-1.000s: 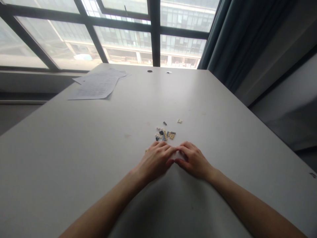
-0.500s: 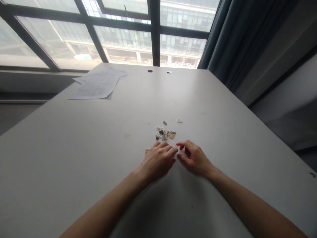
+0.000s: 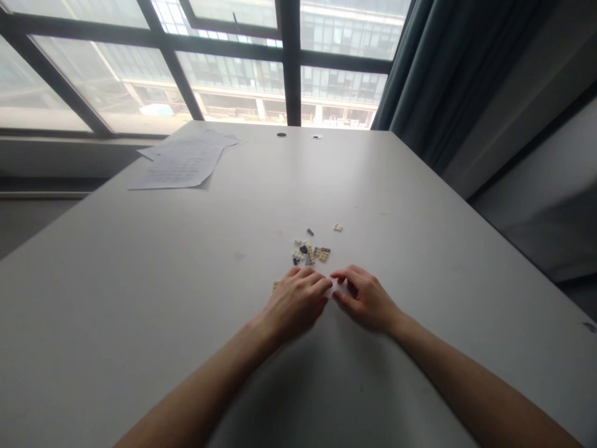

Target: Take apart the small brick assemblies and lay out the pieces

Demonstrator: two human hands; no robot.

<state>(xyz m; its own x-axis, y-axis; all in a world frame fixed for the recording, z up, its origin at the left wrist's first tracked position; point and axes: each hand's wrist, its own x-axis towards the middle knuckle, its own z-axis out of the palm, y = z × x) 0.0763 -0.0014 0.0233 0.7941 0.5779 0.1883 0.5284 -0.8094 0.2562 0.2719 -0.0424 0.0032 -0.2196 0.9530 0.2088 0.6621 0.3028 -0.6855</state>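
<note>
My left hand (image 3: 298, 295) is palm down over the white table, its fingers curled and its thumb tucked in near the fingertips. What those fingers hold is mostly hidden; a small pale edge (image 3: 329, 292) shows beside them. Close on the right, my right hand (image 3: 366, 295) rests on its side with thumb and forefinger bent and apart, their tips almost touching that pale edge. A tan studded building plate (image 3: 276, 285) pokes out from behind my left hand. Just beyond lies a small pile with tan bricks (image 3: 323, 254), white bricks (image 3: 297, 255) and a grey wedge-shaped piece (image 3: 308, 258).
A small grey piece (image 3: 310, 231) and a white piece (image 3: 338, 228) lie apart behind the pile. Printed paper sheets (image 3: 180, 163) are spread at the table's far left. Behind the table (image 3: 420, 205) stand a window and a dark curtain (image 3: 420, 81).
Both hands stay nearly in place, with a slight shift left in the picture. A little more of the pale edge shows between them. The brick pile has not moved.
</note>
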